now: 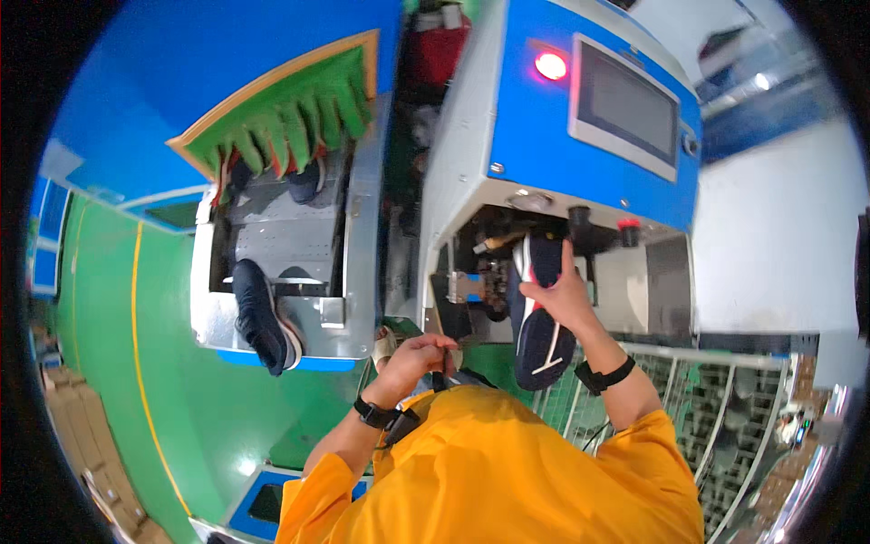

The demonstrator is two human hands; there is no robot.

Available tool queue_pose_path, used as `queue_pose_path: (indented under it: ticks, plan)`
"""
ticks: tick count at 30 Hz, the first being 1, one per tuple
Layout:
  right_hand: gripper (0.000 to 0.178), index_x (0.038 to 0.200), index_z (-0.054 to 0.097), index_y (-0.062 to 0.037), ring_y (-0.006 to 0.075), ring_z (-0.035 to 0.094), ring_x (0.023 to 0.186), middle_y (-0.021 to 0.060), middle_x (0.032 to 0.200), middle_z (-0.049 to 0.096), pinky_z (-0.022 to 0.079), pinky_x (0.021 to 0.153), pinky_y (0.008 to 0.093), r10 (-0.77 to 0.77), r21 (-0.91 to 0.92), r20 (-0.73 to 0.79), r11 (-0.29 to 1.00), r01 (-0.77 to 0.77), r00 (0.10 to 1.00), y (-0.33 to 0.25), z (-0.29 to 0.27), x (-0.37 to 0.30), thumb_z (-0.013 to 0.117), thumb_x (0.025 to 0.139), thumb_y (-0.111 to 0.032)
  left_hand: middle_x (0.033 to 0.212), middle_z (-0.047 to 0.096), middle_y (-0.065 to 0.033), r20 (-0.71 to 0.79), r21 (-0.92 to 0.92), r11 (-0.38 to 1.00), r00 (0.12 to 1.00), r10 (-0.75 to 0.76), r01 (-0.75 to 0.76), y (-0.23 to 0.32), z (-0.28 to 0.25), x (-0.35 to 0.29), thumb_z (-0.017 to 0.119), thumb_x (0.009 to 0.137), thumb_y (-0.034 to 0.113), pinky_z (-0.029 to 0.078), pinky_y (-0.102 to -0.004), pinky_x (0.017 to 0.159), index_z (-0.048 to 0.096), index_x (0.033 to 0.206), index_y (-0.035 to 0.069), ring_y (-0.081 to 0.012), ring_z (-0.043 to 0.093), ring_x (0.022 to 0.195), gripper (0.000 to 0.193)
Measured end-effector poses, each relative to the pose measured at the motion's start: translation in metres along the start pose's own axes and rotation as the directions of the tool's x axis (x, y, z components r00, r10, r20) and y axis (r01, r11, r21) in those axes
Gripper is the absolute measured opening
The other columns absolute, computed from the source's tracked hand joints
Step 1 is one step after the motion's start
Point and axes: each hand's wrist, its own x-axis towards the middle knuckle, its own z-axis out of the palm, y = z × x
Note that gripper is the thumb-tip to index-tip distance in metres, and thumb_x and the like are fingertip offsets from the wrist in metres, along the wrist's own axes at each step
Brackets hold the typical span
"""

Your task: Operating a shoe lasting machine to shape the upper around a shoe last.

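Note:
My right hand [564, 295] grips a dark navy shoe [541, 337] with a white sole edge and holds it up inside the open bay of a blue and grey machine [535, 136]. The shoe's upper end sits among the dark parts in the bay. My left hand [419, 355] is closed near my chest, fingers curled on a dark strap or small dark item that I cannot make out. Both wrists wear black bands, and yellow sleeves cover my arms.
A red lamp [551, 65] glows beside a grey screen [625, 107] on the machine. To the left, a conveyor [281, 245] with green strip curtains [290, 118] carries another dark shoe [263, 317] at its near end. A wire rack [725, 408] stands at the right; cardboard boxes [86, 435] line the green floor.

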Motion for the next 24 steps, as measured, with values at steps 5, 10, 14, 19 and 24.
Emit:
queue_pose_path:
  ticks: [5,10,14,19,24]
  plan:
    - [0.120,0.160,0.004,-0.0012,0.0562,0.059,0.112,0.0459,0.137,0.042,0.051,0.096,0.0501,-0.063,-0.096,-0.145,0.994,0.049,0.987,0.014,0.013,0.008,0.078,0.078,-0.047,0.092,0.069,-0.0102,0.090,-0.075,0.997,0.996,0.019,-0.012,0.000,-0.019,-0.002,0.051,0.094,0.007,0.055,-0.0340,0.081,0.065,0.113,-0.004,-0.0199,0.068,0.080,0.026]
    - [0.120,0.160,-0.004,-0.0041,0.0575,0.059,0.105,0.0448,0.129,0.045,0.053,0.088,0.0538,-0.105,-0.165,-0.214,0.984,0.070,0.971,0.006,0.019,-0.003,0.078,0.079,-0.041,0.093,0.069,-0.0099,0.082,-0.027,1.000,0.997,-0.008,0.010,0.006,-0.025,-0.002,0.051,0.100,0.015,0.055,-0.0328,0.080,0.064,0.113,-0.001,-0.0191,0.068,0.084,0.024]
    - [0.120,0.160,-0.005,-0.0047,0.0568,0.059,0.101,0.0416,0.129,0.044,0.052,0.087,0.0545,-0.140,-0.143,-0.300,0.985,0.101,0.943,-0.003,0.016,-0.015,0.078,0.080,-0.037,0.090,0.069,-0.0072,0.128,0.152,0.988,0.991,-0.031,0.011,0.017,-0.016,0.008,0.051,0.103,0.022,0.054,-0.0306,0.078,0.064,0.114,0.001,-0.0166,0.067,0.083,0.027]
    - [0.117,0.160,0.002,-0.0015,0.0575,0.046,0.127,0.0425,0.142,0.036,0.045,0.101,0.0545,-0.170,-0.071,-0.399,0.985,0.155,0.901,-0.010,0.010,-0.069,0.081,0.079,-0.028,0.089,0.069,-0.0075,0.220,0.191,0.982,0.975,-0.045,0.003,0.022,-0.004,0.015,0.051,0.103,0.023,0.054,-0.0292,0.077,0.062,0.117,0.001,-0.0157,0.067,0.082,0.028]
    - [0.116,0.160,0.004,0.0006,0.0556,0.042,0.131,0.0384,0.144,0.035,0.041,0.107,0.0523,-0.172,0.000,-0.429,0.982,0.190,0.887,0.023,0.024,-0.118,0.082,0.077,-0.024,0.094,0.069,-0.0110,0.324,0.339,0.934,0.918,-0.227,0.112,0.036,0.032,0.014,0.053,0.103,0.030,0.057,-0.0300,0.078,0.055,0.125,0.002,-0.0178,0.069,0.081,0.036]
